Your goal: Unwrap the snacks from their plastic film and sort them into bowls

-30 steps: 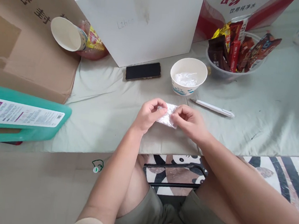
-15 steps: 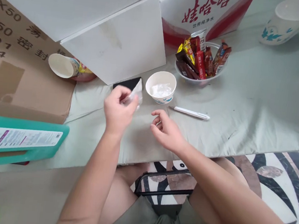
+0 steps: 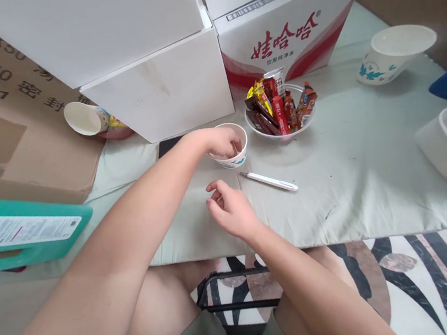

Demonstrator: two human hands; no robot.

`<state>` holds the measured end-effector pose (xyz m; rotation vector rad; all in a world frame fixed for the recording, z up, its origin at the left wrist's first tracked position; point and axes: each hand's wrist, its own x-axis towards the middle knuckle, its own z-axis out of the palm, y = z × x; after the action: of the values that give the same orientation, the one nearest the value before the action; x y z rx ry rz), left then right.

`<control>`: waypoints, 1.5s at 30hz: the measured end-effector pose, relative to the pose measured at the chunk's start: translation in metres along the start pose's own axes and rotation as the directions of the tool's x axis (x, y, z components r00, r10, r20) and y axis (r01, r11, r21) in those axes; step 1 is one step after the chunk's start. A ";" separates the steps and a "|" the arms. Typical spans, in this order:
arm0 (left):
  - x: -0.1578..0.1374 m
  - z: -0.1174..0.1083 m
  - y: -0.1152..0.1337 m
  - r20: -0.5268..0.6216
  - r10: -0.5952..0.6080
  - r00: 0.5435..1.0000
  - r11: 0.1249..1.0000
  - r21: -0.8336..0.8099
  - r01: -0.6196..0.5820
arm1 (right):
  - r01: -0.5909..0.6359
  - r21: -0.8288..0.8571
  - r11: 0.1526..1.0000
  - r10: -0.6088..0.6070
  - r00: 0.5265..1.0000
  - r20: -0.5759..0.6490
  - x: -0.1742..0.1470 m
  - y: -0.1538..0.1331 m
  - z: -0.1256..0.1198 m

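My left hand [image 3: 224, 142] reaches down into a white paper cup [image 3: 235, 163] printed with blue leaves. Its fingers are bent together inside the rim; the fingertips and whatever they hold are hidden, and clear plastic cannot be seen there now. My right hand [image 3: 229, 206] hovers over the cloth in front of the cup, fingers loosely curled, thumb apart, holding nothing. Close to it lies a white pen [image 3: 272, 181]. A flat black object [image 3: 166, 147] shows partly behind my left forearm.
A clear bowl [image 3: 265, 134] of wrapped snack bars stands behind the pen. White boxes [image 3: 164, 86] and a red-and-white carton [image 3: 284, 46] line the back. Paper cups [image 3: 378, 66] and a white container [image 3: 445, 143] stand right. Left are a cardboard box [image 3: 29, 152] and a green package [image 3: 78, 216].
My left hand has moved right, from beside the cup with a clear plastic wrapper into the cup. My right hand keeps its loose curl. The camera view has shifted.
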<state>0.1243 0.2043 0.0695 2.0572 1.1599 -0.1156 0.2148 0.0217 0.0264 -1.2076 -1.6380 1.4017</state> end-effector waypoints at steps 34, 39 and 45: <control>-0.219 0.077 -0.137 -0.118 -0.777 0.619 -0.407 -0.655 -0.636 | 0.292 -0.541 0.789 -0.331 0.943 0.025 0.155 -0.073 0.154; -0.232 0.072 -0.138 -0.073 -0.767 0.637 -0.518 -0.515 -0.683 | 0.407 -0.638 0.653 -0.459 0.884 0.094 0.314 -0.106 0.218; -0.240 0.072 -0.138 -0.086 -0.737 0.670 -0.557 -0.483 -0.676 | 0.265 -0.646 0.716 -0.361 0.932 -0.018 0.435 -0.098 0.229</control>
<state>-0.1017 0.0316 0.0404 -0.3366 0.8149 1.5839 -0.1705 0.3426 0.0383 -1.2555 -2.1756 0.5224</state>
